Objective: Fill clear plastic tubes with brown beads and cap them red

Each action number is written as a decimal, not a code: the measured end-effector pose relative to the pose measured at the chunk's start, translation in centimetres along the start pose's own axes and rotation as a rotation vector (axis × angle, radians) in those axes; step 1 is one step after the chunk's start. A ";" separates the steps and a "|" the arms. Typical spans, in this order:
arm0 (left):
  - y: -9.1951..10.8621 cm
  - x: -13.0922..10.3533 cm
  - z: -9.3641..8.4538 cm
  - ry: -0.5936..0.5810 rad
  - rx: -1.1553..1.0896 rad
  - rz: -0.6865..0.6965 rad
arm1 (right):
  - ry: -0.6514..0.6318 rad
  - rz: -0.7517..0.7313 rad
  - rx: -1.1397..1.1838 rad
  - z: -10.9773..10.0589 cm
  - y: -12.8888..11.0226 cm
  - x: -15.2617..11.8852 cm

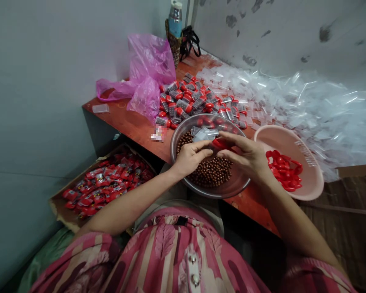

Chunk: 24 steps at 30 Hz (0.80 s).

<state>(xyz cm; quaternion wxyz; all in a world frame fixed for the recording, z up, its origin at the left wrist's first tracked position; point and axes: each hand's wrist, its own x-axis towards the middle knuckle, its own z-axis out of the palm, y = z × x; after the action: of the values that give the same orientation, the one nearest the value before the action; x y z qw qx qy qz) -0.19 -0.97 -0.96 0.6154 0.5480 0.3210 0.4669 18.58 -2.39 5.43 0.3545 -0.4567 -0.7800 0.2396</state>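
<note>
Both hands meet over a translucent bowl (174, 152) that holds many small round brown balls (212, 173) and a few clear plastic containers (205, 133). My right hand (248, 154) curves its fingers and thumb around a red plastic cap (221, 144). From the other side, my left hand (190, 158) has thumb and forefinger pinched together close to that cap. What sits in the left pinch is too small or hidden to make out. Behind the bowl lies a pile of filled clear containers with red caps (189, 97).
A pink basin (311, 179) with red caps (283, 171) stands at right. Clear empty containers (317, 110) heap along the wall. On the left are a pink plastic bag (149, 69) and, lower down, a box of red packets (106, 183). A bottle (175, 22) stands at the back.
</note>
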 end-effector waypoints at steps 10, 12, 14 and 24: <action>-0.1 0.2 0.0 0.006 -0.103 -0.037 | 0.223 0.397 0.765 0.8 2.6 -2.2; -0.1 0.0 -0.1 -0.021 0.058 0.035 | 0.207 0.417 0.782 1.0 2.4 -1.6; -0.2 -0.2 -0.2 -0.030 0.154 0.092 | 0.081 0.488 0.836 1.1 1.9 -0.9; 0.0 -0.4 -0.1 0.021 0.324 0.162 | -0.159 0.690 1.075 3.3 1.2 0.1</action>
<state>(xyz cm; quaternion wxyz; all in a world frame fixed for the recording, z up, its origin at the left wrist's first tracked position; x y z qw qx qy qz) -0.42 -1.31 -1.04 0.4760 0.6589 0.3534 0.4630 16.64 -1.95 2.56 0.3778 -0.4207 -0.3831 0.7304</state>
